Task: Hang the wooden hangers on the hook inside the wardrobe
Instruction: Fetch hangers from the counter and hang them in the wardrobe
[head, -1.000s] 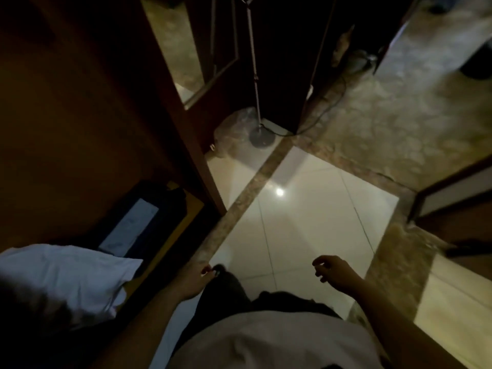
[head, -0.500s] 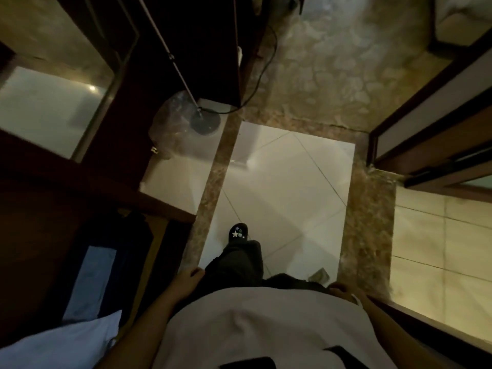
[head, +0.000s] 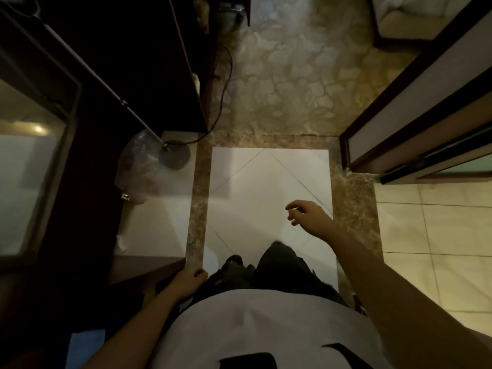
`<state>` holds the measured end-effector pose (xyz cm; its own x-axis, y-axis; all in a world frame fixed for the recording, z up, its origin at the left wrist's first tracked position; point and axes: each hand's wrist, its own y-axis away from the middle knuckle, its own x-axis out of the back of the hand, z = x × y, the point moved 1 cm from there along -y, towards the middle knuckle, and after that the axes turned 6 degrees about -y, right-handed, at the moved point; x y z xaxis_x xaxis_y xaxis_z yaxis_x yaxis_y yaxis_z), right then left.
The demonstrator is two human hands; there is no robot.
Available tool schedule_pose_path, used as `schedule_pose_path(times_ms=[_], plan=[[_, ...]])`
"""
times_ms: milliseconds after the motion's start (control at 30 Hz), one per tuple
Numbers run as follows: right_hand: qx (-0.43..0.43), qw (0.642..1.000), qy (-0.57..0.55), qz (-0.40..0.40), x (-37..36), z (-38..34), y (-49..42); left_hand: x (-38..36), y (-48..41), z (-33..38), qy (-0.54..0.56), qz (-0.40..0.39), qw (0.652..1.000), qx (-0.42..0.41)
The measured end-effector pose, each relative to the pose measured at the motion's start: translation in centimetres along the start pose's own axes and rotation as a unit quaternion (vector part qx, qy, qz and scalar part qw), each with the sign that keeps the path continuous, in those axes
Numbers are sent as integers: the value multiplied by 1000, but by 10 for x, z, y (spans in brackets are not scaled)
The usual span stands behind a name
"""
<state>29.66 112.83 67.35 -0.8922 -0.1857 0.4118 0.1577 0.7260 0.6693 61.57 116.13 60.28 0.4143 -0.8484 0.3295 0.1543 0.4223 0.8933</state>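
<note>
No wooden hanger and no hook show in this view, which looks straight down at the floor. My left hand hangs by my hip with loosely curled fingers, right beside the corner of a dark wooden wardrobe panel; I cannot tell whether it touches the wood. My right hand is raised over the white floor tiles, fingers loosely curled, holding nothing. The wardrobe's dark side runs along the left.
A mirrored door panel reflects the floor at far left. A floor lamp's round base and slanted pole stand ahead-left beside a clear plastic bag, with a cable trailing behind. A door frame stands at right.
The view has swung away from the wardrobe interior toward the floor. My right hand rose from my side out over the tiles. My left hand stayed low beside my hip.
</note>
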Motion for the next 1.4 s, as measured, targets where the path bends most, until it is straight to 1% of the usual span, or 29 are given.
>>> schedule_pose_path(times_ms=[133, 233, 333, 433, 533, 633, 733, 833, 1000, 1167, 1300, 1400], plan=[[-21, 1000, -11, 4, 32, 4, -26, 35, -29, 35, -19, 6, 1000, -3], [-82, 997, -13, 7, 63, 32, -42, 63, -50, 73, -32, 27, 999, -1], [-145, 989, -32, 20, 103, 64, -59, 92, -68, 130, 11, 54, 998, -3], [-207, 977, -34, 29, 144, 84, -65, 123, -81, 203, 63, 80, 994, -25], [-222, 972, -64, 49, 188, 98, -83, 154, -99, 272, 110, 104, 986, -64], [-232, 971, -40, 36, 217, 95, -105, 176, -116, 316, 112, 113, 983, -87], [-209, 976, -50, 28, 238, 66, -135, 196, -131, 341, 109, 111, 984, -88], [-184, 982, -48, 9, 256, 24, -177, 210, -150, 343, 109, 93, 988, -63], [-105, 991, -81, 13, 282, -69, -267, 241, -181, 330, 80, 68, 994, -5], [-62, 996, -68, 18, 309, -158, -350, 305, -221, 334, 62, 74, 995, 25], [-41, 997, -59, 33, 327, -205, -392, 366, -248, 373, 52, 77, 996, 11], [-62, 996, -56, 28, 337, -210, -410, 409, -267, 413, 45, 82, 995, -20]])
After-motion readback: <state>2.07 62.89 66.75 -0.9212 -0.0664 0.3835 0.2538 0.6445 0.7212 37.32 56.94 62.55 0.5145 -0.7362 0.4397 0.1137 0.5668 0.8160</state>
